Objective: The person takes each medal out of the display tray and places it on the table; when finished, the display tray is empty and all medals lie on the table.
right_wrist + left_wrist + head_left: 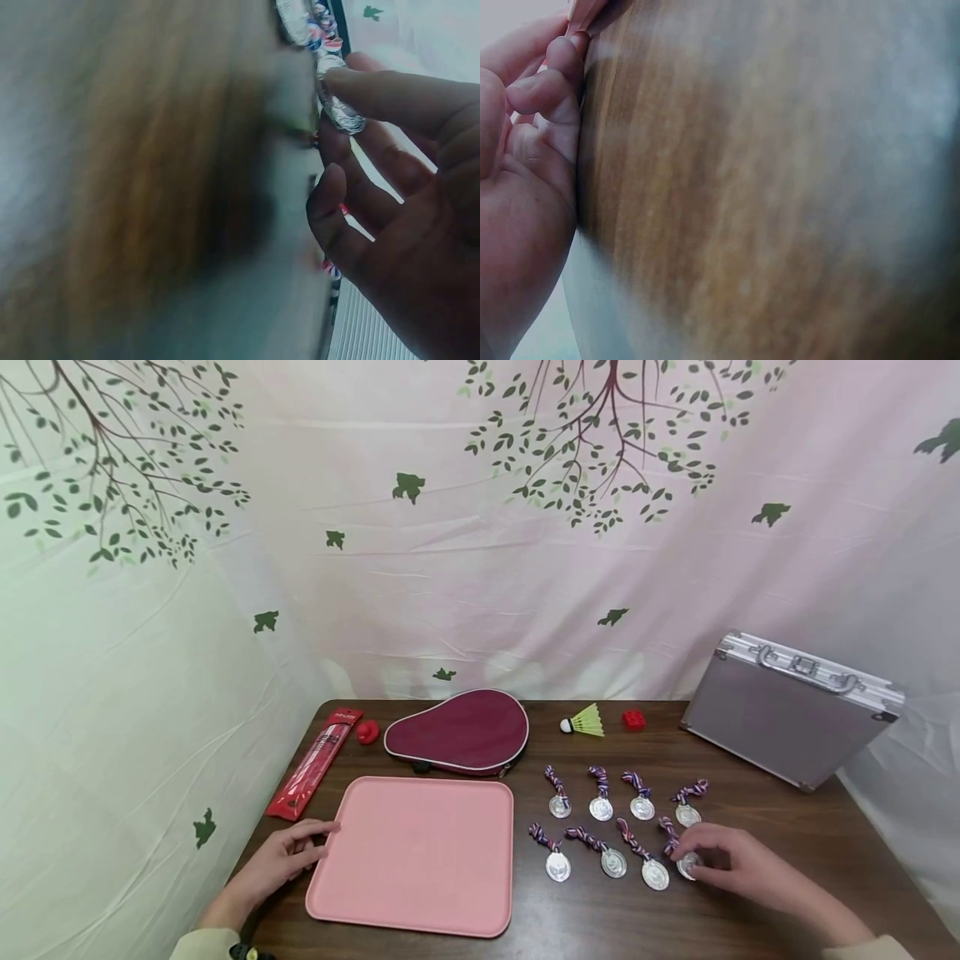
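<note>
At the front right, my right hand pinches a silver medal between thumb and fingertips. The right wrist view shows that medal tilted on edge, thumb on its face and fingers behind. Its knotted striped ribbon trails off toward the back. Several other silver medals lie in two rows to the left, each with a knotted ribbon. My left hand rests at the left rim of a pink tray, loosely bent fingertips touching the rim. In the left wrist view, the left hand lies low by the tabletop.
Along the back stand a maroon paddle case, a yellow shuttlecock, a red toy brick and a small red object. A red packet lies at the left edge. A silver case stands upright at the back right.
</note>
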Available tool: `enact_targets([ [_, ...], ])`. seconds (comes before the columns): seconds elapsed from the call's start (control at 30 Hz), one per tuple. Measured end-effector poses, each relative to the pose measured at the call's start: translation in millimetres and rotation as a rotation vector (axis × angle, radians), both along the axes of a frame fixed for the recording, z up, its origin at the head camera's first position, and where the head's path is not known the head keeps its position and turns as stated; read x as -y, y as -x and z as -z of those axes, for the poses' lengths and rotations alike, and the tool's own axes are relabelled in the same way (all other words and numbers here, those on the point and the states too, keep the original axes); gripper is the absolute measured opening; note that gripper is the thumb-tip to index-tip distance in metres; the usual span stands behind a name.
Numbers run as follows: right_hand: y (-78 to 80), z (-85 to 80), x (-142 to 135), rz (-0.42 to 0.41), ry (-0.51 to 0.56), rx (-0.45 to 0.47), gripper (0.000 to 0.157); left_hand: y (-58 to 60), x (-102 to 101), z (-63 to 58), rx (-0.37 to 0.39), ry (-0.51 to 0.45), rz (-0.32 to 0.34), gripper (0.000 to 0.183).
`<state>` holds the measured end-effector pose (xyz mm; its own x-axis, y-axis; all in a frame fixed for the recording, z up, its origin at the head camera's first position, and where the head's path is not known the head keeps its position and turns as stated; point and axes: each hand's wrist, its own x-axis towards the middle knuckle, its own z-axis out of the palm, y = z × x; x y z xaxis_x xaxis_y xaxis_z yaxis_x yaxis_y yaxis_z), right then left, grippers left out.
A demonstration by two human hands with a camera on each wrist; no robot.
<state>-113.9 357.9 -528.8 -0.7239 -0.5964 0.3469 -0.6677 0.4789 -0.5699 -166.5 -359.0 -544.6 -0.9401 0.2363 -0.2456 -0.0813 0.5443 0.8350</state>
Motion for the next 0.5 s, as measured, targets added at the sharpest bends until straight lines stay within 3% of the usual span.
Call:
enact_targets([
  [0.17, -4.7, 5.5, 0.1, -0.001, -0.009, -0.035, 0.039, -1.1, -0.2, -0.9, -0.002, 0.001, -0.007, 0.042],
  [0.5, -9.7, 3.8, -4.0, 0.107, -0.120, -0.035, 0.037, -2.2, 0.2, -2.2, 0.008, 0.001, -0.003, 0.042],
])
